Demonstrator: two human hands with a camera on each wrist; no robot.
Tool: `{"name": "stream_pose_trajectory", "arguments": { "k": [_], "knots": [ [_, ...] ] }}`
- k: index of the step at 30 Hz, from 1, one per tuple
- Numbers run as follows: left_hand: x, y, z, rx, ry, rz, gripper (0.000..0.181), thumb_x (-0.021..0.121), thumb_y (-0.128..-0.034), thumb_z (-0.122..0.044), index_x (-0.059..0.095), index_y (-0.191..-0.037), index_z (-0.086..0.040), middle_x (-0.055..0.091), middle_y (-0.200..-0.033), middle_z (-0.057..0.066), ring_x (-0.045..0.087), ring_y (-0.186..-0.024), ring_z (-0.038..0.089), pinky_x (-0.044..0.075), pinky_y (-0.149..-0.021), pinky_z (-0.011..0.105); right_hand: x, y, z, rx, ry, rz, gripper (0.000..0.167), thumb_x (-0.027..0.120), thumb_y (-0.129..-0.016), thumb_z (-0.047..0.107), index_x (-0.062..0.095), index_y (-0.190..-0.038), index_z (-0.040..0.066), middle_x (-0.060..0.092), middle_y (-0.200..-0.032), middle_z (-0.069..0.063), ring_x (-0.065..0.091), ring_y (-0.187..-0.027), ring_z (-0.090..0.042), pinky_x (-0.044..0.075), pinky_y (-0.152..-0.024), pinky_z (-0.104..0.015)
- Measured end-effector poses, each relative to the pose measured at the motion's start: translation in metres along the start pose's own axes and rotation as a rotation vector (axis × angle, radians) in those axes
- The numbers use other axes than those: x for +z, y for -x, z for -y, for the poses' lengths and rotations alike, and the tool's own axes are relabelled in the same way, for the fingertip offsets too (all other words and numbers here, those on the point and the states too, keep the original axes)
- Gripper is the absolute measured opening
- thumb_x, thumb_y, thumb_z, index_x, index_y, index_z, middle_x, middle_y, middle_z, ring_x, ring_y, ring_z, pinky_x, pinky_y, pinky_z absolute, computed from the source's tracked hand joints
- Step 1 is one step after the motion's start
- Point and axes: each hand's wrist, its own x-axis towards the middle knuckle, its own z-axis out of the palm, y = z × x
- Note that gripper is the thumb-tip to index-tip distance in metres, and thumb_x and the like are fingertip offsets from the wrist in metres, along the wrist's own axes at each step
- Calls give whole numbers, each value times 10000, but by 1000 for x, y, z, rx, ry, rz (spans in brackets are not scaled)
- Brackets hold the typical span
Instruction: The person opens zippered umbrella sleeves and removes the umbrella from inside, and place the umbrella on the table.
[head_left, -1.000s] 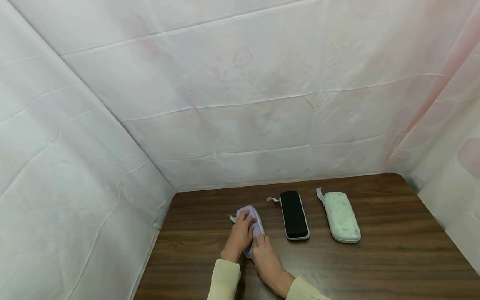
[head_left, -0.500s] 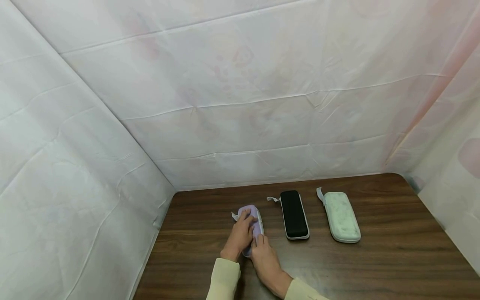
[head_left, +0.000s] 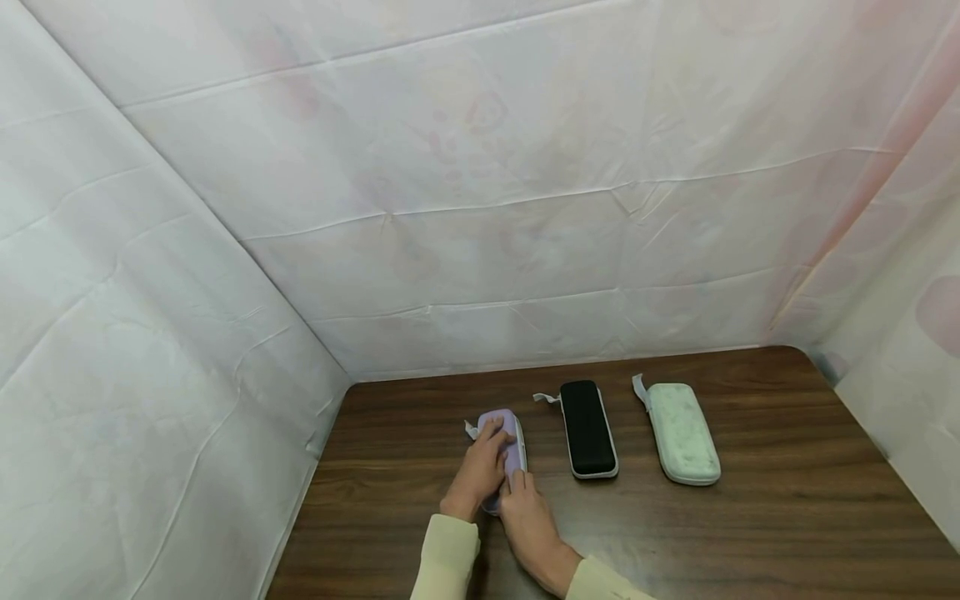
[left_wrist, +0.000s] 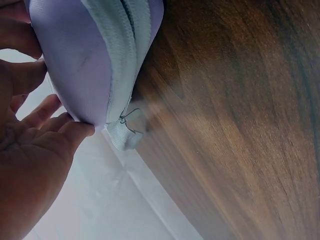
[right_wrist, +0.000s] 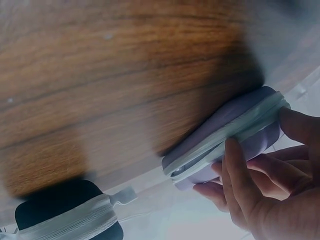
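Observation:
A slim lavender zip case (head_left: 513, 456) lies on the dark wooden table, under both hands. My left hand (head_left: 477, 473) holds its upper part, with fingers spread over the lid. In the left wrist view, fingertips press the side of the case (left_wrist: 75, 60), close to a pale fabric tab (left_wrist: 120, 136). My right hand (head_left: 529, 523) grips the near end. In the right wrist view, its fingers are on the whitish zipper (right_wrist: 215, 145), which gapes a little at the far end. Whether a zipper pull is between the fingers is hidden.
A black zip case (head_left: 588, 429) lies right of the lavender one, and a mint-green case (head_left: 684, 433) farther right. Each has a pale tab at its upper left. White patterned sheeting (head_left: 480, 250) walls the table (head_left: 780, 433) at the back and sides.
The lavender case has shifted very slightly to the right and turned a little more upright. Both hands keep nearly the same places on it. The other two cases have not moved.

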Motion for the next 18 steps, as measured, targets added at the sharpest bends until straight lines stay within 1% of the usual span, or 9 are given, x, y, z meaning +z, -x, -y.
{"name": "stream_pose_trajectory", "arguments": {
  "k": [3,4,7,9,10,11,13,16,18],
  "knots": [
    [0,0,1,11,3,6,248,638,-958,99,718,-1167,-10,543,-1506,262,484,-1433,490,494,-1081,581,0,-1,2,3,13,-20,163,723,-754,50,755,-905,-3,536,-825,-132,512,-725,-245,467,-497,-266],
    [0,0,1,17,4,6,251,637,-956,103,717,-1166,-10,545,-1504,262,485,-1431,492,493,-1081,584,1,0,2,8,6,-27,148,709,-753,44,750,-889,4,528,-821,-130,509,-721,-246,461,-479,-263],
    [-1,0,3,25,15,10,259,634,-949,113,715,-1161,-12,546,-1505,262,478,-1434,498,488,-1080,599,3,0,4,14,13,-37,142,659,-769,39,748,-876,12,520,-820,-130,507,-723,-244,451,-459,-255],
    [-1,0,3,21,25,17,271,627,-947,118,715,-1163,-21,541,-1516,258,468,-1442,499,484,-1076,617,3,1,4,9,24,-25,150,668,-768,45,752,-889,14,517,-823,-127,502,-727,-239,448,-465,-248],
    [-1,0,4,16,34,21,276,622,-949,120,716,-1166,-23,535,-1525,258,458,-1450,501,476,-1082,624,3,1,3,1,21,-10,166,684,-757,49,753,-902,8,520,-827,-130,500,-731,-243,456,-495,-258],
    [-1,0,4,12,44,25,278,617,-953,120,716,-1169,-23,527,-1535,260,447,-1457,504,467,-1088,633,2,1,3,-1,20,9,185,702,-758,51,759,-927,5,528,-839,-132,505,-739,-240,467,-512,-257],
    [0,1,4,0,63,31,280,605,-965,115,717,-1183,-19,510,-1554,262,425,-1471,506,448,-1096,657,0,2,0,2,-24,75,249,781,-735,61,767,-975,-1,542,-879,-137,513,-761,-243,497,-566,-268],
    [1,3,3,-18,80,20,273,597,-987,103,717,-1205,-9,491,-1572,265,409,-1485,501,415,-1129,649,-6,3,-4,56,-171,203,388,854,-724,49,768,-1097,-16,567,-996,-159,548,-825,-259,552,-663,-307],
    [2,6,1,-41,66,-2,272,605,-1001,74,719,-1230,-19,495,-1579,242,419,-1489,471,434,-1122,631,-11,3,-9,117,-291,280,444,866,-744,39,765,-1173,-15,575,-1075,-169,584,-882,-272,578,-713,-341]
  ]
}}
